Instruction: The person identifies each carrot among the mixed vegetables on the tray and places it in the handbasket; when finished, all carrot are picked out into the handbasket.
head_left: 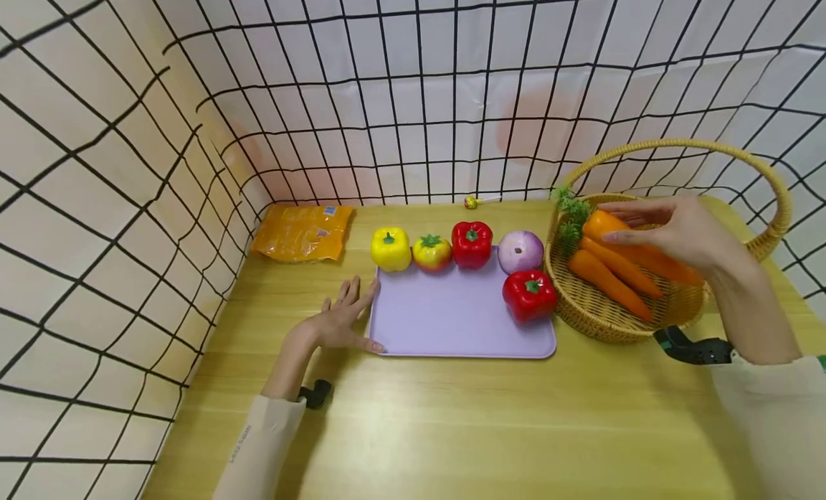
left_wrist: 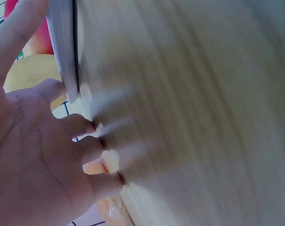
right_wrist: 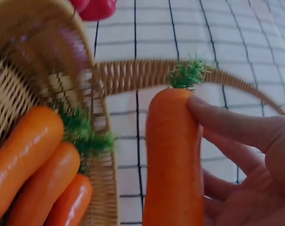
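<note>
My right hand [head_left: 674, 231] holds an orange carrot [right_wrist: 173, 155] near its green leafy top, thumb on one side and fingers on the other. In the right wrist view this carrot is raised beside the wicker basket [head_left: 590, 321]. More carrots [head_left: 609, 285] lie in the basket, their leafy tops at its left rim. At the left side of the lilac tray [head_left: 439, 321], my left hand [head_left: 335, 324] has its fingers spread. Its thumb touches the tray's near left corner, and the other fingertips reach the table and the tray's side.
Along the tray's far edge sit a yellow pepper [head_left: 391, 249], a red-yellow tomato [head_left: 432, 253], a red pepper [head_left: 472, 244] and a purple onion [head_left: 520, 252]. Another red pepper [head_left: 530, 296] is at the tray's right. An orange packet [head_left: 303, 232] and a lollipop [head_left: 471, 202] lie behind.
</note>
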`<action>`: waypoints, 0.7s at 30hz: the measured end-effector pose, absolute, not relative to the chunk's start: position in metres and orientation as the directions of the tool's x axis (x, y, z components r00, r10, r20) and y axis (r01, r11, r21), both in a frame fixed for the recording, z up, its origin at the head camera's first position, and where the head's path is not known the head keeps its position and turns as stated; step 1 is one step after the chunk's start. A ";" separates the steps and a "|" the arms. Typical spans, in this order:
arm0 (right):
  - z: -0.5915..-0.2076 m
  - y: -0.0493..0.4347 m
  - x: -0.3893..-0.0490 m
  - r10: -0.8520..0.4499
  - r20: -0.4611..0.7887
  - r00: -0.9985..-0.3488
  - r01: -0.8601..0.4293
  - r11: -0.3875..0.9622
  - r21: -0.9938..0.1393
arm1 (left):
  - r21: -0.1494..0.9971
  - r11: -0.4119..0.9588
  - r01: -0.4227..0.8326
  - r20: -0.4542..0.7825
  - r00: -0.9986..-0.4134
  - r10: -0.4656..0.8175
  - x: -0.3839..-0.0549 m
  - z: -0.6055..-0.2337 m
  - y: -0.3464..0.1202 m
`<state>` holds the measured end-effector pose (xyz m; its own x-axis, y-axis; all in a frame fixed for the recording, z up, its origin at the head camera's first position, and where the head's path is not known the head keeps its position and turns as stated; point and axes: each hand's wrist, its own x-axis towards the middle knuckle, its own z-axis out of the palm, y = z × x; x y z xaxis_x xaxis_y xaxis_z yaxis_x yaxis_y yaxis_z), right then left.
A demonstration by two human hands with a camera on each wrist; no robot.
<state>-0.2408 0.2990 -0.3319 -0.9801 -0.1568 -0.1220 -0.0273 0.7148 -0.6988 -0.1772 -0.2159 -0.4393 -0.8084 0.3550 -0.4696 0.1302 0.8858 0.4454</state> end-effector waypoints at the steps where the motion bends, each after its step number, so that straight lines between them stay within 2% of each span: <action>1: -0.331 0.303 -0.247 -0.146 -0.131 -0.981 -0.013 0.715 -0.699 | 0.445 0.886 0.131 -0.467 -0.810 0.355 -0.180 -0.438 -0.217; 7: -0.326 0.326 -0.281 -0.041 -0.162 -0.986 0.081 0.729 -0.680 | 0.437 0.887 0.150 -0.425 -0.835 0.350 -0.195 -0.428 -0.219; 12: -0.338 0.325 -0.300 0.036 -0.167 -0.985 0.152 0.637 -0.756 | 0.453 0.882 0.131 -0.436 -0.830 0.347 -0.191 -0.427 -0.224; 18: -0.371 0.315 -0.312 0.066 -0.130 -0.989 0.145 0.522 -0.840 | 0.466 0.877 0.121 -0.447 -0.823 0.350 -0.179 -0.430 -0.228; 21: -0.384 0.316 -0.314 0.058 -0.121 -0.991 0.133 0.530 -0.837 | 0.479 0.868 0.129 -0.434 -0.825 0.362 -0.177 -0.432 -0.226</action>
<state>-0.3139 0.3161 -0.3840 -0.9910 0.0581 -0.1207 0.1331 0.5303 -0.8373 -0.1771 -0.2264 -0.4319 -0.8249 0.3619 -0.4342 0.1286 0.8682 0.4792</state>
